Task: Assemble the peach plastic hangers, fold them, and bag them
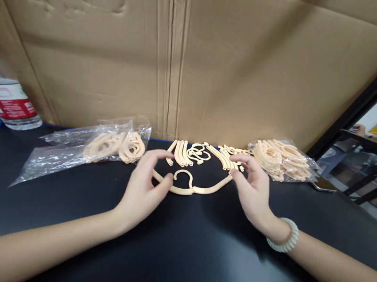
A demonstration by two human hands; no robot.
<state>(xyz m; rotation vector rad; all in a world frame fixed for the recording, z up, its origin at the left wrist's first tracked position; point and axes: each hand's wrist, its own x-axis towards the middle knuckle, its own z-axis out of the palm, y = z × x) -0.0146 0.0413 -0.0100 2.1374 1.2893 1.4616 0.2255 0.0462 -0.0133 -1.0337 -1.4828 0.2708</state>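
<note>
A small cream plastic hanger (191, 188) with a hook on top lies between my hands on the black table (171, 252). My left hand (143, 186) pinches the hanger's left arm between thumb and fingers. My right hand (254, 189) grips the tip of its right arm, fingers curled. Just behind the hanger lies a loose pile of cream hanger parts (204, 155), curved arms and hooks.
A clear bag of cream parts (101, 146) lies at the left, another bag (283, 160) at the right. A cardboard wall (188, 55) stands behind. A plastic water bottle (1, 92) is at far left, black shelving (371, 93) at right.
</note>
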